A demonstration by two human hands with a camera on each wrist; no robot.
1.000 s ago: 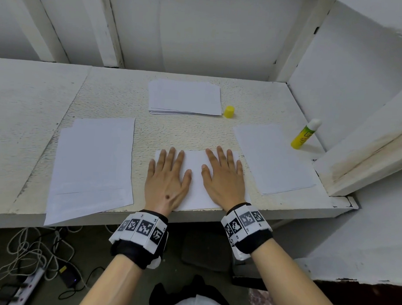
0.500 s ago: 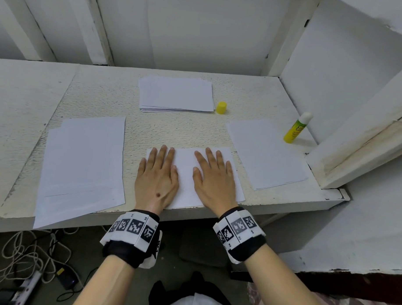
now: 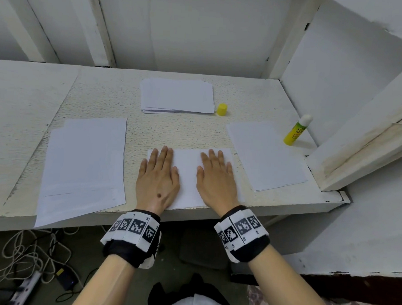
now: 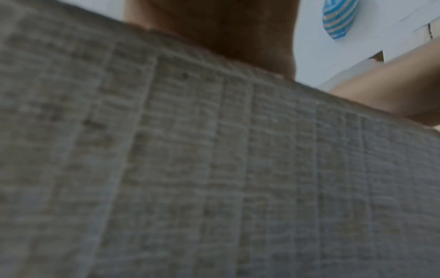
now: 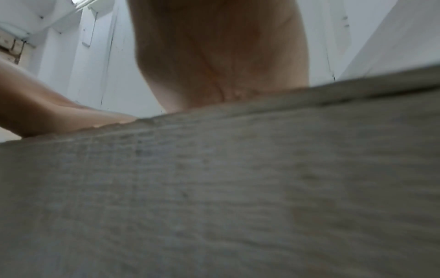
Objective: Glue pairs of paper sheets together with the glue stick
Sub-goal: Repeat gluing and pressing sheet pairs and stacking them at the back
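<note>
A white paper sheet (image 3: 187, 174) lies at the front middle of the table (image 3: 101, 103). My left hand (image 3: 158, 176) presses flat on its left part and my right hand (image 3: 216, 178) lies flat on its right part, fingers straight. An uncapped yellow glue stick (image 3: 296, 130) stands at the far right by the wall. Its yellow cap (image 3: 221, 109) sits beside a stack of sheets (image 3: 177, 95) at the back. Both wrist views show only the table's front edge (image 4: 214, 169) and the heel of each hand.
A pile of larger sheets (image 3: 85, 164) lies at the left, overhanging the front edge. Another sheet (image 3: 266, 154) lies at the right. A white beam (image 3: 354, 157) slants across the right corner. Cables and a power strip (image 3: 24, 285) lie on the floor below.
Both hands have slid apart toward the sheet's sides, still flat on it. The camera has shifted slightly.
</note>
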